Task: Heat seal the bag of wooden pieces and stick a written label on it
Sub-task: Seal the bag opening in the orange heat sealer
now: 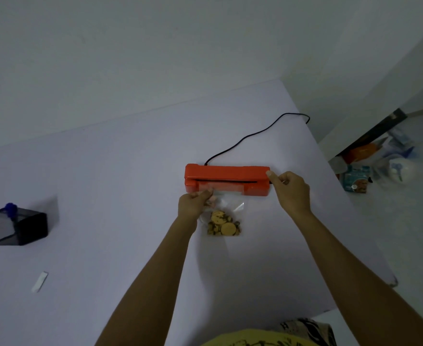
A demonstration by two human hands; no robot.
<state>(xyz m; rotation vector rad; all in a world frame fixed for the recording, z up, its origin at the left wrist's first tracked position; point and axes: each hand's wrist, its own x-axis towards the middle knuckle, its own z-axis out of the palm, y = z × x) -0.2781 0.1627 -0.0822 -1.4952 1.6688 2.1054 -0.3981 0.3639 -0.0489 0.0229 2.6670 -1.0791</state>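
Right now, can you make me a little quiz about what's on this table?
1. True or false: the mouth of the bag is tucked into the orange sealer.
2. Which hand pinches the bag?
   A. left hand
   B. right hand
3. Fill in: the black cord runs from the back of the ____.

Key:
1. True; the wooden pieces lie outside, nearer the person.
2. A; the right hand is at the sealer's right end.
3. Sealer.
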